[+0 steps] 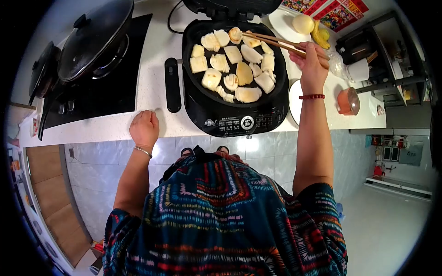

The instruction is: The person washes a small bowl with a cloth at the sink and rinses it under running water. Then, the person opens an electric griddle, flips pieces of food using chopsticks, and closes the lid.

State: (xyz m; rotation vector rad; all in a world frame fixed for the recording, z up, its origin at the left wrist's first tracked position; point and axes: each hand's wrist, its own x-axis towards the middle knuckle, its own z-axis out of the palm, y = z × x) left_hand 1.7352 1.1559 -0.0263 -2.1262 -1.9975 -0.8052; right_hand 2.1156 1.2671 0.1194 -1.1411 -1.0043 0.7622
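In my right hand (314,62) is a pair of wooden chopsticks (271,40), reaching left over the round black electric griddle (188,69). Their tips touch a browned slice (235,35) near the pan's far edge. Several pale slices and chunks of food, perhaps steamed bun, lie spread over the pan; one rounder slice (244,73) in the middle is golden. My left hand (144,129) rests closed at the counter's front edge, left of the griddle; its curled fingers are partly hidden, and nothing shows in them.
A gas hob (115,99) with a lidded wok (94,39) stands on the left. The griddle's raised lid (230,8) is behind the pan. On the right are a white plate (294,103), an orange container (348,101), bananas (320,37) and a black rack (375,85).
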